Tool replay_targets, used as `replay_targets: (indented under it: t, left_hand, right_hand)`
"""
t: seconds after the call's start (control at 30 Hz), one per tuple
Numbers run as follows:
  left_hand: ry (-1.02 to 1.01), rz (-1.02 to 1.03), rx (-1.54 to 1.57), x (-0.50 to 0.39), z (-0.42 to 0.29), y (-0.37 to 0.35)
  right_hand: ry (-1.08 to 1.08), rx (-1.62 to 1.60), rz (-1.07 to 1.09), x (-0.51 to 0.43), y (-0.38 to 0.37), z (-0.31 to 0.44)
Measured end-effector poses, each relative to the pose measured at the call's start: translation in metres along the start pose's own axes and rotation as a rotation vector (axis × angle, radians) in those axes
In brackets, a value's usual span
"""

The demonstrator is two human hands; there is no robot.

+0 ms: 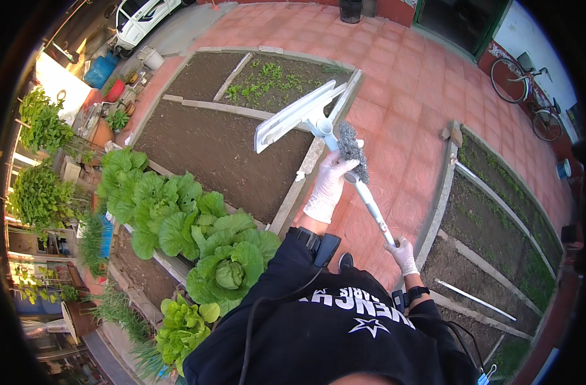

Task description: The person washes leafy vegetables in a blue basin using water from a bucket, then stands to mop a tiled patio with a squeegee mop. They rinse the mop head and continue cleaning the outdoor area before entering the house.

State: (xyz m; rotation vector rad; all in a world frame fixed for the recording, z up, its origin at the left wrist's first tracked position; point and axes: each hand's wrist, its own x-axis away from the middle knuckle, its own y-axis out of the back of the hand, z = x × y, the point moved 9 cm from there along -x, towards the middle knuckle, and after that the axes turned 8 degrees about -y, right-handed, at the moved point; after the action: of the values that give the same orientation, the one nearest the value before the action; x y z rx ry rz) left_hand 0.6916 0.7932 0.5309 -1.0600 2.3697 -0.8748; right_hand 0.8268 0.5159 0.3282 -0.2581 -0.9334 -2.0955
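Observation:
A white and pale grey window squeegee (297, 115) with a long handle is held in the air across the path. My left hand (327, 185), in a thin whitish glove, is closed around the handle just below the head, with a grey shaggy scourer or cloth (353, 151) pressed against the shaft. Some of its fingers are hidden behind the handle and the grey material. Lower right, my gloved right hand (401, 255) grips the handle's far end. The squeegee's head tilts up to the right, over the edge of the soil beds.
Kerbed soil beds (225, 149) lie at left, with leafy cabbages (230, 274) near me. More kerbed beds (485, 207) are at right. A red tiled path (384, 106) runs between them. Bicycles (509, 79) lean by the wall; a white vehicle (138, 19) stands upper left.

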Motion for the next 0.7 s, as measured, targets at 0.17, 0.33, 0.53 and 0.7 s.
replay_targets:
  t: [0.17,0.33,0.53,0.7]
  left_hand:
    - [0.096,0.048,-0.071,0.029,0.014,-0.019]
    - [0.182,0.120,-0.244,0.044,0.033,-0.028]
    - [0.312,0.252,-0.148,0.050,0.049,-0.041]
    - [0.326,0.304,-0.358,0.046,0.077,-0.050]
  right_hand:
    - [-0.049,-0.071,0.292,-0.015,-0.018,0.008]
    - [0.150,-0.524,-0.015,-0.057,0.059,0.116]
    - [0.506,-0.327,-0.223,-0.015,0.121,0.307]
    - [1.143,0.333,0.045,0.085,0.080,0.461]
